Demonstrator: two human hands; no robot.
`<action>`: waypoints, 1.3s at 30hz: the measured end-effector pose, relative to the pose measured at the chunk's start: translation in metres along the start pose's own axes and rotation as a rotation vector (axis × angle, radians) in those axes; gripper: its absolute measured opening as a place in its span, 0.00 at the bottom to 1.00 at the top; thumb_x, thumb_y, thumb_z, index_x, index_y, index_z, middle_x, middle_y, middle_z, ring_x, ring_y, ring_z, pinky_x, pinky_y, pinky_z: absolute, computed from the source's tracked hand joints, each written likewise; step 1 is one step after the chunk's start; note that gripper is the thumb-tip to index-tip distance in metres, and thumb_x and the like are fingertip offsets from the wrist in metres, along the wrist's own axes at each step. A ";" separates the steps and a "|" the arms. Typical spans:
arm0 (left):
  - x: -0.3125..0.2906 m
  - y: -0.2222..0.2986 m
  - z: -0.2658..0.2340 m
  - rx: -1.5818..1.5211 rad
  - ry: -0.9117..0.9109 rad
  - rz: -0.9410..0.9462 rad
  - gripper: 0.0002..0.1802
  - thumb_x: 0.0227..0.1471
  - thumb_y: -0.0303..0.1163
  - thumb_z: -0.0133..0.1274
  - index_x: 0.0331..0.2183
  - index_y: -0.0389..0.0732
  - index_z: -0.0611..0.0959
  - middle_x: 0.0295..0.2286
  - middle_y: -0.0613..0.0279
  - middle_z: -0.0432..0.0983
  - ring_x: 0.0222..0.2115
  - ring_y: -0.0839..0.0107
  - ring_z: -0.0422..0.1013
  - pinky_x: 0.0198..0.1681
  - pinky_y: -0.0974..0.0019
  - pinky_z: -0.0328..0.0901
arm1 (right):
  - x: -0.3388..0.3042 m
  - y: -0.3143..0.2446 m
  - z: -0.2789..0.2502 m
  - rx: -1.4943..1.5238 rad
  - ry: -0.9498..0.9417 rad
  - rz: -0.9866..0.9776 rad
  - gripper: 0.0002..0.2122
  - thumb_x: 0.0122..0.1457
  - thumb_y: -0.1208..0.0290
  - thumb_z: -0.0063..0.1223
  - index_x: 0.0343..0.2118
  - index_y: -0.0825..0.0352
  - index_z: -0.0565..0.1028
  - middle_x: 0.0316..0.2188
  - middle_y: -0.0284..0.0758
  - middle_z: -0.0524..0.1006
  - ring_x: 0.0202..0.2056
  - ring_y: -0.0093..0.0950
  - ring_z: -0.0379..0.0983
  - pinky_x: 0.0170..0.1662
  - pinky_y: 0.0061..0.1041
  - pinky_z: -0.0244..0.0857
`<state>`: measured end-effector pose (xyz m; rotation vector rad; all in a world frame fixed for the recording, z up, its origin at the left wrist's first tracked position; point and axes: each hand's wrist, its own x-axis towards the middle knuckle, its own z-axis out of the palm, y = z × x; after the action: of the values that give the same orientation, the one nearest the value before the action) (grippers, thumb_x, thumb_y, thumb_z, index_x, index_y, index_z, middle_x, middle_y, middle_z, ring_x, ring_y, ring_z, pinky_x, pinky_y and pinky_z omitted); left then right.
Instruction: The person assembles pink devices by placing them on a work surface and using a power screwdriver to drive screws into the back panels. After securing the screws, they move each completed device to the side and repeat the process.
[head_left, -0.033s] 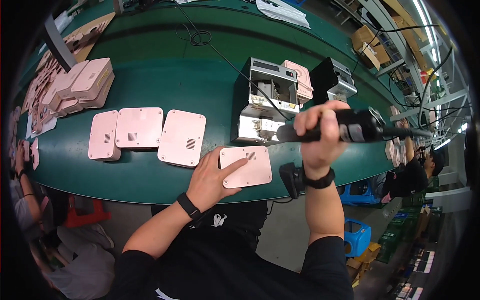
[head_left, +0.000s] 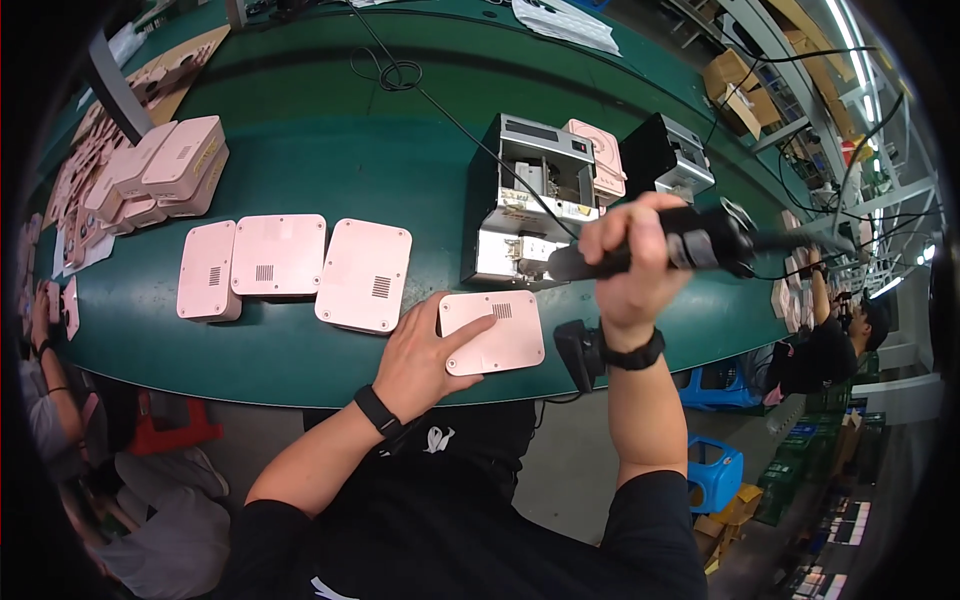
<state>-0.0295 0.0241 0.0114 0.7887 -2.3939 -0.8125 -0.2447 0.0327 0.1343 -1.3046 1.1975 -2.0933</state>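
Note:
My left hand point(head_left: 425, 345) steadies a pale pink plastic box point(head_left: 495, 345) on the green table, its index finger lying across the top beside a slotted vent. Screw holes show near the box's corners. Raised above the table to the right, my right hand point(head_left: 635, 262) is wrapped round a black electric screwdriver point(head_left: 700, 240), blurred at one end and held clear of the box. Behind that hand stands a silver and black screw feeder point(head_left: 535, 200) with an open top. Three similar pink boxes point(head_left: 365, 275) lie in a row to the left of my left hand.
More pink boxes point(head_left: 180, 165) are stacked at the far left. A second silver and black machine point(head_left: 675, 160) and a pink part point(head_left: 597, 160) stand at the back right. A black cable point(head_left: 455, 120) crosses the green table point(head_left: 330, 160). Other people sit at both sides.
My right hand has shifted slightly to the left with the electric screwdriver. My left hand and the boxes have stayed in place.

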 end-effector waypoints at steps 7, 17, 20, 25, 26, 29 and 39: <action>-0.001 -0.005 0.001 -0.018 -0.001 -0.021 0.43 0.31 0.34 0.73 0.54 0.59 0.78 0.53 0.46 0.63 0.51 0.47 0.66 0.55 0.53 0.63 | -0.018 -0.009 -0.009 -0.056 -0.029 0.232 0.07 0.61 0.68 0.46 0.37 0.66 0.64 0.18 0.34 0.66 0.15 0.25 0.61 0.23 0.29 0.61; -0.001 -0.004 0.005 -0.008 -0.009 -0.020 0.44 0.31 0.34 0.73 0.55 0.60 0.78 0.53 0.45 0.63 0.51 0.47 0.66 0.55 0.53 0.64 | -0.057 -0.040 -0.028 -0.007 -0.112 0.175 0.12 0.61 0.63 0.48 0.39 0.64 0.63 0.18 0.33 0.66 0.16 0.24 0.62 0.23 0.28 0.61; -0.003 -0.003 0.005 0.000 -0.009 -0.026 0.44 0.31 0.34 0.73 0.55 0.60 0.78 0.53 0.45 0.63 0.51 0.47 0.66 0.54 0.53 0.64 | -0.062 -0.036 -0.030 0.003 -0.113 0.178 0.12 0.61 0.63 0.48 0.39 0.64 0.63 0.18 0.33 0.66 0.16 0.24 0.62 0.23 0.28 0.61; -0.001 -0.005 0.007 -0.016 -0.017 -0.026 0.45 0.30 0.33 0.73 0.55 0.61 0.77 0.53 0.45 0.63 0.51 0.47 0.66 0.54 0.53 0.64 | -0.065 -0.028 -0.033 -0.003 -0.122 0.213 0.11 0.60 0.65 0.48 0.39 0.65 0.63 0.18 0.33 0.66 0.16 0.24 0.61 0.23 0.28 0.62; -0.001 -0.005 0.006 -0.011 -0.010 -0.021 0.45 0.30 0.33 0.73 0.55 0.61 0.77 0.53 0.45 0.63 0.51 0.47 0.66 0.54 0.53 0.64 | -0.065 -0.027 -0.031 -0.006 -0.122 0.216 0.11 0.60 0.65 0.49 0.39 0.65 0.63 0.18 0.34 0.66 0.15 0.24 0.61 0.23 0.28 0.61; 0.001 -0.001 0.003 -0.001 -0.009 -0.014 0.46 0.29 0.32 0.74 0.55 0.61 0.77 0.53 0.45 0.63 0.50 0.47 0.66 0.54 0.53 0.64 | -0.067 -0.024 -0.029 -0.011 -0.119 0.214 0.11 0.60 0.67 0.49 0.38 0.65 0.63 0.18 0.34 0.66 0.15 0.23 0.61 0.22 0.28 0.61; 0.007 -0.002 0.006 0.019 0.009 0.016 0.45 0.29 0.32 0.73 0.55 0.61 0.77 0.52 0.46 0.63 0.49 0.47 0.66 0.53 0.54 0.64 | -0.067 -0.015 -0.031 -0.033 -0.117 0.233 0.10 0.58 0.70 0.49 0.37 0.66 0.62 0.17 0.35 0.66 0.15 0.23 0.59 0.21 0.27 0.59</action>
<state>-0.0380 0.0206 0.0078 0.7775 -2.4002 -0.7791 -0.2372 0.1018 0.1047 -1.2191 1.2719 -1.8153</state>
